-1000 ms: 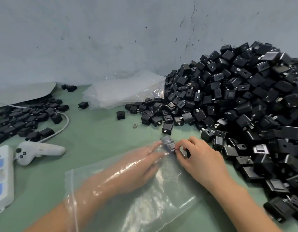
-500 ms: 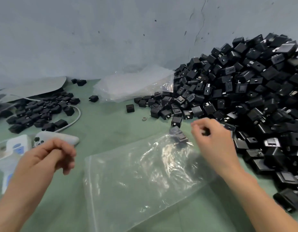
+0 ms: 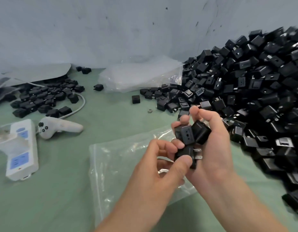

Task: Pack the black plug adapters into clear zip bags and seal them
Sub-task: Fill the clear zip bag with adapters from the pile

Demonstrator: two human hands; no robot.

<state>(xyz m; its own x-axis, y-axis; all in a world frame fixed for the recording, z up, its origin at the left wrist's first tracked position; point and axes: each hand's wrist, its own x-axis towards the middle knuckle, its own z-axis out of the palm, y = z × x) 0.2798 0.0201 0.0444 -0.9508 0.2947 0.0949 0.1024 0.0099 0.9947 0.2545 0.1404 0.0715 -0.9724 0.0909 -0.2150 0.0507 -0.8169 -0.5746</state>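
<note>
The right hand (image 3: 211, 148) is turned palm toward the camera, its fingers curled into a cup round 2 black plug adapters (image 3: 192, 135). They sit side by side against the fingertips, with the thumb tip just above them. A cup like that looks meant to carry several pieces at once rather than 1 at a time.

Just below those fingers, the left hand (image 3: 161, 164) pinches a 3rd adapter (image 3: 186, 154) between thumb and bent forefinger. Its 2 metal prongs point at the right palm (whether it is being added to the handful or taken from it cannot be told).

Under both hands the clear zip bag (image 3: 114, 168) lies flat on the green table (image 3: 61, 198), probably so the handful can drop straight in. The hands hide its far corner, so whether anything is inside cannot be told, and it looks unsealed.

The big pile of adapters (image 3: 253, 91) starts just right of the right knuckles, within easy reach for refills. Beyond the fingertips lies a stack of spare bags (image 3: 138, 76). Well left of the left thumb are a white controller (image 3: 59, 127), a power strip (image 3: 21, 148) and a smaller heap of adapters (image 3: 44, 97).
</note>
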